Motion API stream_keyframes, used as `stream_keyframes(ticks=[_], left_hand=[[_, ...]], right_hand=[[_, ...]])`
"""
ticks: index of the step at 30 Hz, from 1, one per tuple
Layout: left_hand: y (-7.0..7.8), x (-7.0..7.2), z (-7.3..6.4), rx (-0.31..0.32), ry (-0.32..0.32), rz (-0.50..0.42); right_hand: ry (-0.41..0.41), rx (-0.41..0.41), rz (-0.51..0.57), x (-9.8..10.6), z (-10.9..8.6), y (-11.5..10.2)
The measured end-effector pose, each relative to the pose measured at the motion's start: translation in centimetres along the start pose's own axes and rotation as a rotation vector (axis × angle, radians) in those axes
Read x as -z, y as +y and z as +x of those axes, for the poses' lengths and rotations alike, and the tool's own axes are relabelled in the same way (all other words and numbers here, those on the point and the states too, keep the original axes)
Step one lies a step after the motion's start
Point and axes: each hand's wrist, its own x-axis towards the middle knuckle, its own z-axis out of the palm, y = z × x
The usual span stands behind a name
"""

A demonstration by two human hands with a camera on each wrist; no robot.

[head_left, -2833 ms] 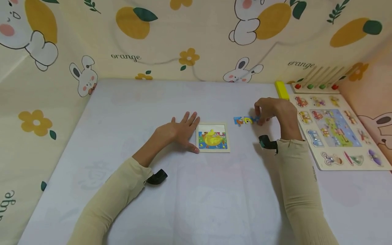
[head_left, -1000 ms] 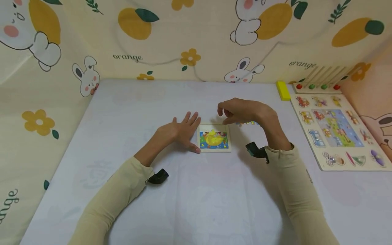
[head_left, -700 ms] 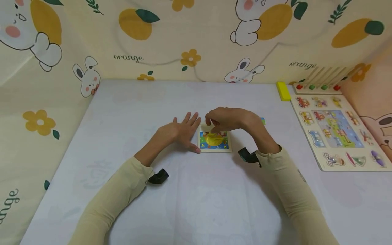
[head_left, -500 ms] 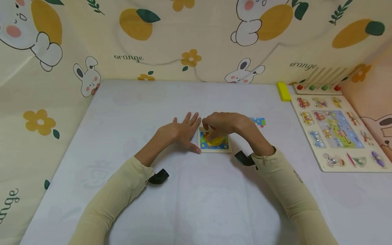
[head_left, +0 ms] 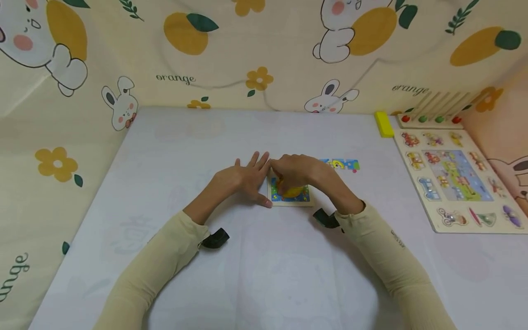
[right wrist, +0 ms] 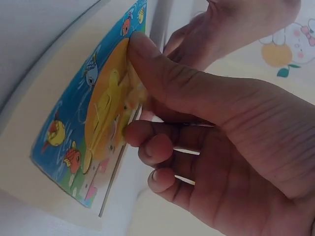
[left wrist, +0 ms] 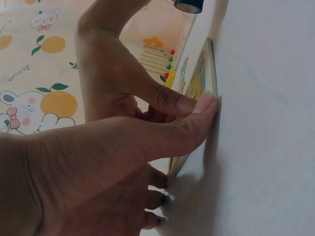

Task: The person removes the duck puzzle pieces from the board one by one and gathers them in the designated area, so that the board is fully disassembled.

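A small wooden tray puzzle [head_left: 297,205] with a yellow duck picture lies flat on the table. My left hand [head_left: 243,178] rests at its left side, fingers spread and thumb against the frame. Over the puzzle's upper left is my right hand [head_left: 299,170], thumb and bent fingers pinching a puzzle piece [right wrist: 131,96] that is blurred and mostly hidden. In the right wrist view the thumb overlaps the duck picture, and a pale strip of tray shows along the far side. Several loose puzzle pieces [head_left: 340,164] lie in a row behind the right wrist, partly covered.
At the right lies a large wooden board [head_left: 425,215] with vehicle and toy pictures. Behind it stands a rack of pegs [head_left: 431,120] with red and green beads, next to a yellow block [head_left: 384,124]. A printed cloth wall [head_left: 231,68] closes off the back.
My right hand has moved left from the loose pieces to the puzzle and lowered onto its upper left part. The left hand keeps its place beside the frame.
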Motion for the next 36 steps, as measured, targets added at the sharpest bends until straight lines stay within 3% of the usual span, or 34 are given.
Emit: stream_keyframes(ticks=[10, 23, 36], left_hand=[[-0.1, -0.1, 0.0, -0.005, -0.014, 0.014], [-0.2, -0.2, 0.0, -0.020, -0.015, 0.007], [-0.1, -0.2, 0.2, -0.006, -0.002, 0.011]], right_hand=[[0.043, 0.122, 0.086, 0.1, -0.2, 0.0], [0.096, 0.281, 0.109, 0.4, -0.4, 0.8], [0.058, 0.227, 0.202, 0.4, -0.1, 1.6]])
